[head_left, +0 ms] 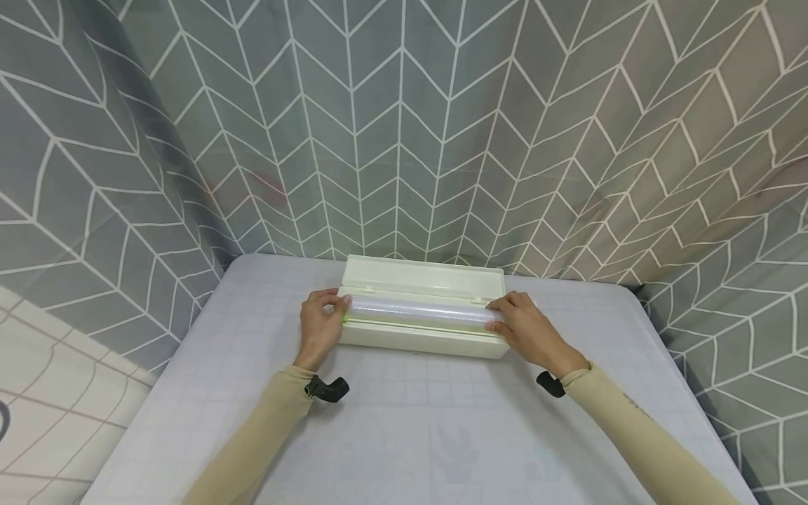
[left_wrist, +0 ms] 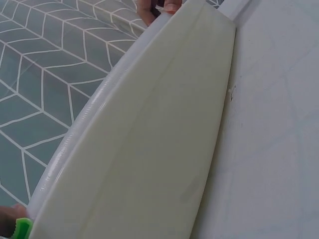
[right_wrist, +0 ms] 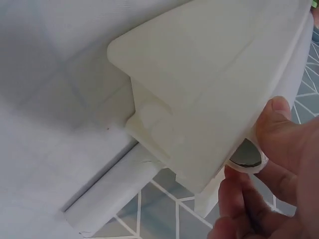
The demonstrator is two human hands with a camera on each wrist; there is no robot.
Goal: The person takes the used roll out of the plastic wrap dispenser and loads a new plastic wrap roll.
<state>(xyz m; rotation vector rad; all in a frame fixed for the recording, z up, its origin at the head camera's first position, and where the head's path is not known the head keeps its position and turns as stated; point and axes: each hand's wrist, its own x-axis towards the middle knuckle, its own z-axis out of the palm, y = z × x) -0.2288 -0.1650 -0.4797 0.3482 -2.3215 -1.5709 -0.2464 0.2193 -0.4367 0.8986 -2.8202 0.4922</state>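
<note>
Plastic wrap roll: here it is, the shiny roll [head_left: 416,311] lying lengthwise along the opening of the cream dispenser box [head_left: 423,339], showing above its front wall.
Left hand: the left hand [head_left: 318,326] has the roll's left end pinched, thumb and forefinger together, right beside a green piece [left_wrist: 22,228].
Right hand: and over at the other end, the right hand [head_left: 533,333] grips the roll, thumb on one side, fingers on the other, the hollow core showing between.
Dispenser box: close to the tabletop's [head_left: 404,435] far edge, around its middle, well away from both far corners.
Lid: open wide, the lid [head_left: 423,277] lies back toward that far edge.
Backdrop: grey chevron curtain [head_left: 404,140], hanging just beyond the edge.
</note>
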